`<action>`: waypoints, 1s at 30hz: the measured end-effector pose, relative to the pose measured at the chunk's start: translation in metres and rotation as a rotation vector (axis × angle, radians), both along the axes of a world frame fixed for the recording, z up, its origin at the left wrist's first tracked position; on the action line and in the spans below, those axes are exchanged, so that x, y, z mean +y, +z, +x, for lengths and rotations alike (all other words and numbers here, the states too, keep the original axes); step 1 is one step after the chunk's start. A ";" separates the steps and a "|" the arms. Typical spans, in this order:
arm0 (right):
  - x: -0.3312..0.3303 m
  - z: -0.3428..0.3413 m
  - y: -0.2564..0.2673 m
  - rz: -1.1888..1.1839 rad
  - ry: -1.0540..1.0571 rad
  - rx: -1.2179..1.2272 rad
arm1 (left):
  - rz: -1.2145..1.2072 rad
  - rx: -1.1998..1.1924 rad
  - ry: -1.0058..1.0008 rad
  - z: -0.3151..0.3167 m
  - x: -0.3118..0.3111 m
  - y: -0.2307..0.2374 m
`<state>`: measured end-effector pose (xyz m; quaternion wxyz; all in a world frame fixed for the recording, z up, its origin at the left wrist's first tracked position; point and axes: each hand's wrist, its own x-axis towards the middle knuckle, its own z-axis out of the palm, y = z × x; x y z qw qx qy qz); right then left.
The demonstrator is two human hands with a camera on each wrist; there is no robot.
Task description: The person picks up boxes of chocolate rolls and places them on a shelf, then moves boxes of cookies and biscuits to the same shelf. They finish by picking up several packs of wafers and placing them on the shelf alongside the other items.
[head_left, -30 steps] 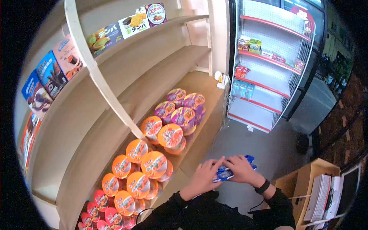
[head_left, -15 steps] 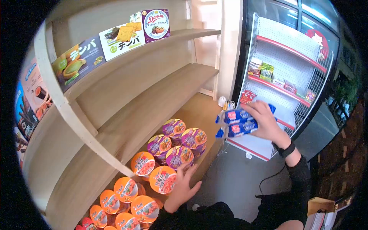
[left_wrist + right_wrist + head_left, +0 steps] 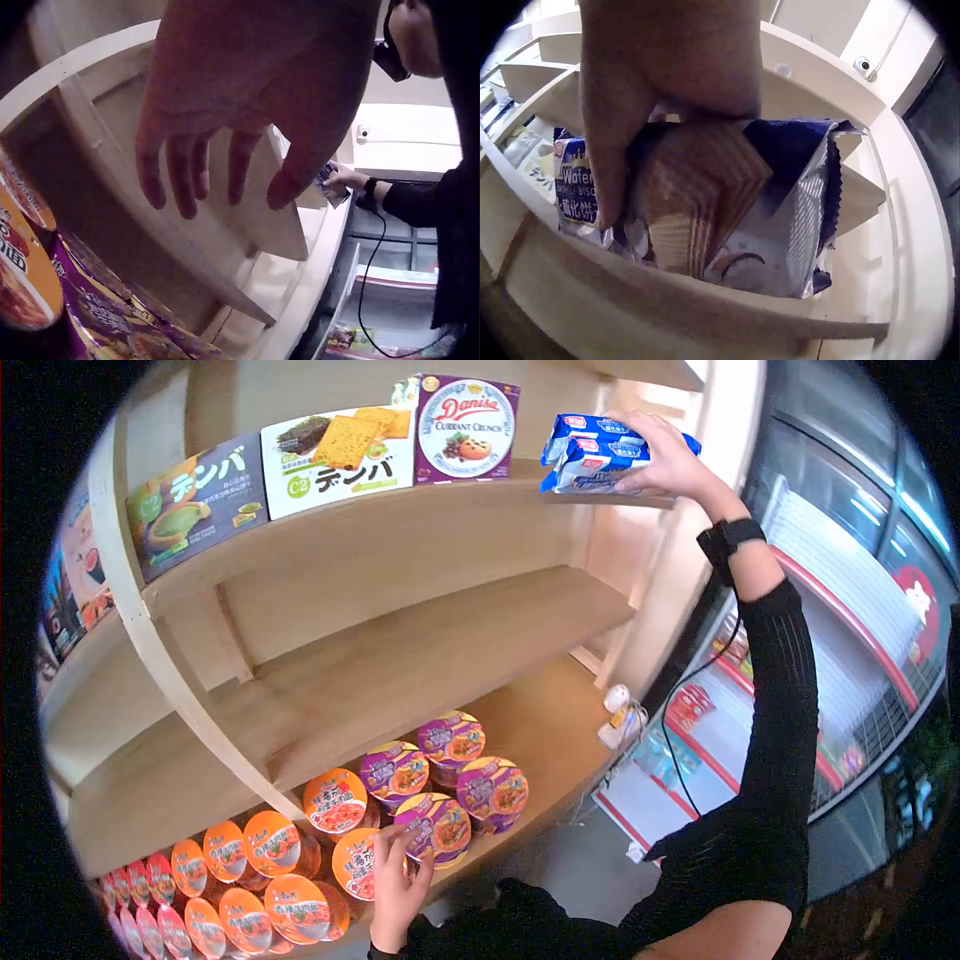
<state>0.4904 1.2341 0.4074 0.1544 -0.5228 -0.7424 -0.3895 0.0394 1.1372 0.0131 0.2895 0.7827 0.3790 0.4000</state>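
Up at the right end of the upper shelf (image 3: 560, 475), my right hand (image 3: 662, 458) grips two blue wafer biscuit packs (image 3: 598, 452) side by side. The thumb and fingers close round them from above. In the right wrist view the wafer pack (image 3: 772, 225) overlaps the shelf edge. To its left stands a purple Danisa box (image 3: 467, 428). My left hand (image 3: 396, 895) is low by the noodle cups, overlapping an orange cup (image 3: 360, 865) in the head view. Its fingers hang loosely spread and empty, as the left wrist view shows of the hand (image 3: 255, 97).
Purple noodle cups (image 3: 432, 830) and rows of orange cups (image 3: 295, 908) fill the lower ledge. Green and white biscuit boxes (image 3: 338, 460) line the upper shelf. A wooden upright (image 3: 190, 685) divides the shelving. Right, there is a white wire rack (image 3: 830, 610); a black cable hangs by the right arm.
From both hands together on the packs, the left hand has let go and dropped to the noodle cups. The right hand has carried the wafer packs up to the upper shelf; the view has turned.
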 end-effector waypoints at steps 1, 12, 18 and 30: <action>0.015 0.007 0.004 0.002 0.033 0.001 | 0.002 0.001 0.033 0.006 -0.003 0.001; 0.117 0.036 0.018 -0.677 0.207 0.519 | -0.194 -0.038 0.375 0.049 -0.039 -0.010; 0.137 0.036 0.025 -0.941 0.212 0.550 | -0.187 -0.001 0.529 0.069 -0.055 -0.031; 0.164 0.020 0.013 -0.713 0.144 0.431 | -0.112 0.009 0.410 0.117 -0.042 -0.014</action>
